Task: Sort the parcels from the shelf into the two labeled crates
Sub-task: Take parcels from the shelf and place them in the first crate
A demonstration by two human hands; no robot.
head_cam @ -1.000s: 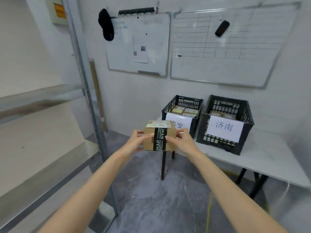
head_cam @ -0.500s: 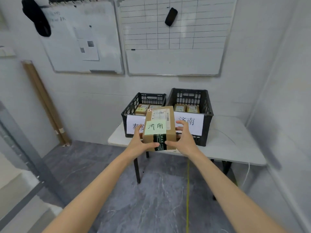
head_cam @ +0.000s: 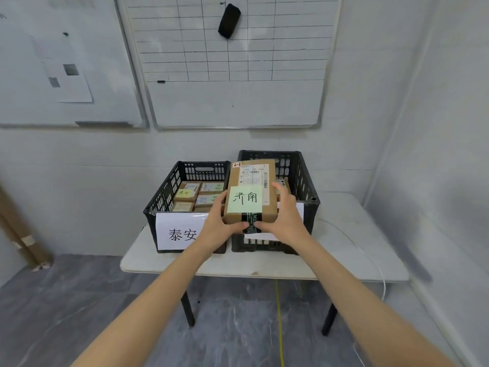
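Where the white table (head_cam: 357, 247) stands at frame centre, two black crates are seen side by side on it. Several brown parcels (head_cam: 197, 196) are packed in the left crate (head_cam: 164, 197), which is labelled 泰安. The contents of the right crate (head_cam: 304, 181) are largely hidden. A cardboard parcel (head_cam: 248, 186) is held at centre frame, overlapping the right crate's front, and is gripped at its near corners by the left hand (head_cam: 217, 229) and right hand (head_cam: 287, 218). A pale green handwritten note (head_cam: 244, 199), a barcode label (head_cam: 254, 174) and a dark tape band (head_cam: 250, 221) are borne on it.
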